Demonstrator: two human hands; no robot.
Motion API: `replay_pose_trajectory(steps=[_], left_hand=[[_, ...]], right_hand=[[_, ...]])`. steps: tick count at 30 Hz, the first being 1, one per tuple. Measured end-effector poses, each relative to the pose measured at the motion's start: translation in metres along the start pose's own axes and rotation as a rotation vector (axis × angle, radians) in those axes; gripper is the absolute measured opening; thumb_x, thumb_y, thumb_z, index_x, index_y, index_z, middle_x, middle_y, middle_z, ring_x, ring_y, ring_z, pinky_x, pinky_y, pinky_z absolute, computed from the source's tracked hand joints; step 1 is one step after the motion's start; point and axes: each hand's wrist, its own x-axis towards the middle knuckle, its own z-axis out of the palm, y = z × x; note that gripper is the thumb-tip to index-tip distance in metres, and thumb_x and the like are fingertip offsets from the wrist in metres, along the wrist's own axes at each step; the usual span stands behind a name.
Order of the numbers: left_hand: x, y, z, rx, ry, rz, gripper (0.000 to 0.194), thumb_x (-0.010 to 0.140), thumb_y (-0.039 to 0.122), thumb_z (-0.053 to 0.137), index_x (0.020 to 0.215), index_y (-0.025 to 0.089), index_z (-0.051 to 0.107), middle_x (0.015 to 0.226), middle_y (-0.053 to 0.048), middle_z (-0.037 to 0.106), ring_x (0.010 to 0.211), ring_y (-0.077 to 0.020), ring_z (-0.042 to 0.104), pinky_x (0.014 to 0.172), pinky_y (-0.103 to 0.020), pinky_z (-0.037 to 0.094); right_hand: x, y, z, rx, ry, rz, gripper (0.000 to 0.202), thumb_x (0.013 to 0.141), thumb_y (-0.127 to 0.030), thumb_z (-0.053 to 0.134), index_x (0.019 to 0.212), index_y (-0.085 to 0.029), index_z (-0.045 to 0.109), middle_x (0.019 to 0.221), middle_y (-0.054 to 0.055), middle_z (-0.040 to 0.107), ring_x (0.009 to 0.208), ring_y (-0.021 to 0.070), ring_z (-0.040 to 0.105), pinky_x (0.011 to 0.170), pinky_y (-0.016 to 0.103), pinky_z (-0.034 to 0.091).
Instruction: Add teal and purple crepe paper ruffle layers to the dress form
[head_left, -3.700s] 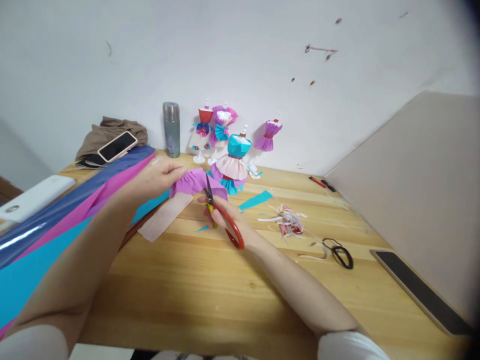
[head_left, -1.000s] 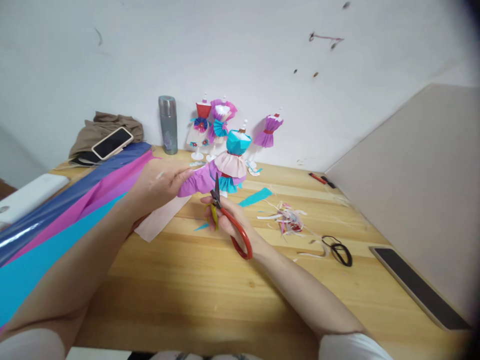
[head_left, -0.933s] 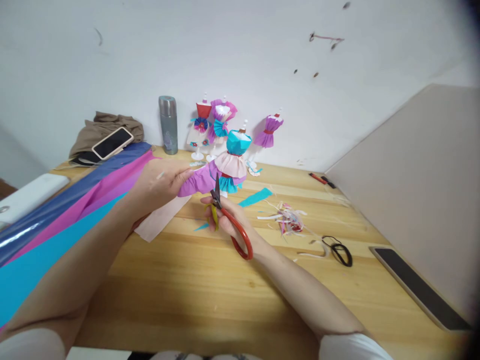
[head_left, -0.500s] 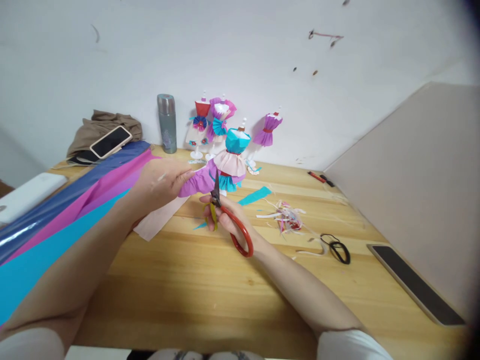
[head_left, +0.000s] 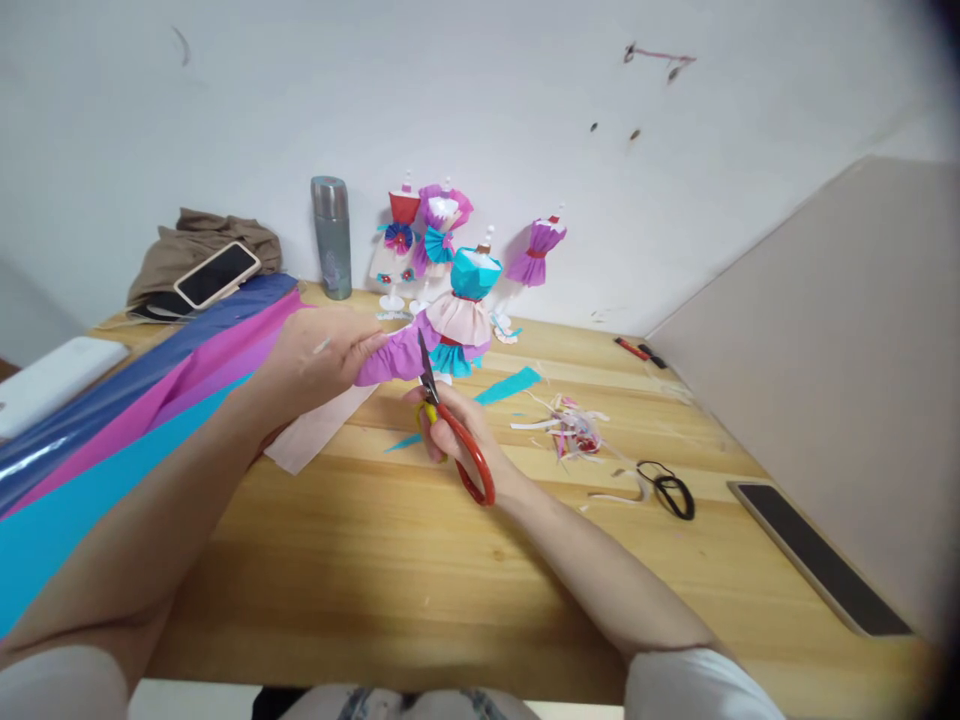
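Note:
My left hand is closed on the end of a gathered purple crepe paper strip. The strip runs to a small dress form with a turquoise top, a pale pink skirt layer and a turquoise layer below. In my right hand is a pair of scissors with red and yellow handles. Their blades point up and lie against the purple strip beside the skirt. Whether the blades are parted is hard to make out. Part of the dress form's base is hidden behind my right hand.
Other dressed forms and a grey thermos stand by the wall. Coloured paper sheets lie at left, near a phone. To the right are paper scraps, a black hair tie and a dark flat panel.
The scissors have turned slightly more upright, and their blades have shifted a little left along the purple strip. My left hand keeps its hold. The whole view has shifted slightly.

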Motion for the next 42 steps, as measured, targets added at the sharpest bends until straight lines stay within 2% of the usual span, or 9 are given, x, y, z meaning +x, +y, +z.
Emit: replay_pose_trajectory(steps=[7, 16, 20, 23, 27, 31, 35, 39, 42], left_hand=[[0.002, 0.005, -0.004, 0.056, -0.068, -0.027, 0.045, 0.102, 0.035, 0.032, 0.073, 0.018, 0.061, 0.075, -0.005, 0.067, 0.073, -0.0194, 0.059, 0.064, -0.030, 0.037], [0.001, 0.005, -0.002, 0.025, -0.050, 0.001, 0.044, 0.102, 0.036, 0.033, 0.072, 0.020, 0.061, 0.074, -0.006, 0.067, 0.071, -0.0206, 0.058, 0.063, -0.032, 0.036], [0.000, 0.005, -0.001, 0.063, -0.079, 0.004, 0.039, 0.101, 0.034, 0.034, 0.079, 0.021, 0.064, 0.080, -0.007, 0.068, 0.077, -0.0231, 0.060, 0.064, -0.033, 0.037], [0.000, 0.004, -0.001, 0.069, -0.058, 0.050, 0.042, 0.101, 0.035, 0.034, 0.073, 0.023, 0.062, 0.074, -0.007, 0.065, 0.074, -0.0243, 0.058, 0.062, -0.034, 0.036], [0.000, 0.002, -0.004, 0.128, -0.006, 0.082, 0.041, 0.100, 0.033, 0.037, 0.068, 0.023, 0.059, 0.065, -0.006, 0.060, 0.070, -0.0232, 0.057, 0.056, -0.033, 0.031], [0.000, -0.002, -0.008, 0.143, -0.014, 0.023, 0.035, 0.098, 0.031, 0.041, 0.069, 0.021, 0.058, 0.066, -0.007, 0.059, 0.071, -0.0228, 0.057, 0.054, -0.033, 0.025], [-0.002, -0.012, -0.013, 0.135, 0.003, -0.004, 0.032, 0.097, 0.032, 0.042, 0.074, 0.022, 0.062, 0.068, -0.006, 0.062, 0.072, -0.0224, 0.058, 0.058, -0.033, 0.030], [-0.005, -0.029, -0.021, 0.184, 0.019, -0.038, 0.038, 0.099, 0.035, 0.038, 0.078, 0.019, 0.065, 0.078, -0.007, 0.068, 0.077, -0.0201, 0.059, 0.065, -0.031, 0.035], [-0.007, -0.041, -0.025, 0.061, 0.005, -0.091, 0.040, 0.100, 0.036, 0.037, 0.075, 0.016, 0.060, 0.076, -0.005, 0.065, 0.073, -0.0154, 0.052, 0.068, -0.029, 0.036]], right_hand=[[-0.001, -0.001, 0.010, -0.056, 0.129, 0.016, 0.056, 0.081, -0.073, 0.060, 0.098, -0.020, 0.057, 0.059, -0.007, 0.038, 0.049, 0.0093, 0.036, 0.044, 0.024, 0.027], [-0.004, -0.005, 0.008, -0.032, 0.057, 0.001, 0.054, 0.087, -0.071, 0.055, 0.103, -0.019, 0.056, 0.053, -0.009, 0.044, 0.041, 0.0083, 0.042, 0.042, 0.024, 0.032], [-0.003, -0.003, 0.011, -0.002, 0.083, 0.036, 0.056, 0.084, -0.074, 0.055, 0.098, -0.020, 0.055, 0.050, -0.010, 0.040, 0.037, 0.0072, 0.037, 0.037, 0.023, 0.028], [-0.002, 0.000, 0.013, 0.017, 0.108, 0.071, 0.055, 0.082, -0.075, 0.056, 0.090, -0.021, 0.053, 0.051, -0.010, 0.038, 0.037, 0.0067, 0.033, 0.035, 0.022, 0.024], [-0.001, 0.002, 0.011, -0.089, 0.182, 0.039, 0.047, 0.086, -0.069, 0.056, 0.084, -0.021, 0.053, 0.056, -0.007, 0.039, 0.045, 0.0078, 0.036, 0.041, 0.022, 0.027], [-0.002, -0.002, 0.009, -0.190, 0.232, 0.043, 0.043, 0.089, -0.063, 0.054, 0.082, -0.022, 0.052, 0.058, -0.006, 0.039, 0.049, 0.0095, 0.037, 0.045, 0.023, 0.028], [-0.003, -0.016, 0.006, -0.290, 0.116, 0.077, 0.039, 0.085, -0.058, 0.063, 0.081, -0.020, 0.055, 0.060, -0.005, 0.042, 0.053, 0.0098, 0.039, 0.049, 0.023, 0.029], [-0.005, -0.032, 0.002, -0.527, -0.066, 0.116, 0.032, 0.079, -0.048, 0.074, 0.083, -0.018, 0.062, 0.057, -0.007, 0.041, 0.054, 0.0094, 0.036, 0.052, 0.024, 0.027], [-0.010, -0.034, 0.005, -0.739, -0.258, 0.151, 0.023, 0.078, -0.036, 0.076, 0.087, -0.018, 0.066, 0.067, -0.002, 0.058, 0.059, 0.0112, 0.047, 0.056, 0.024, 0.030]])
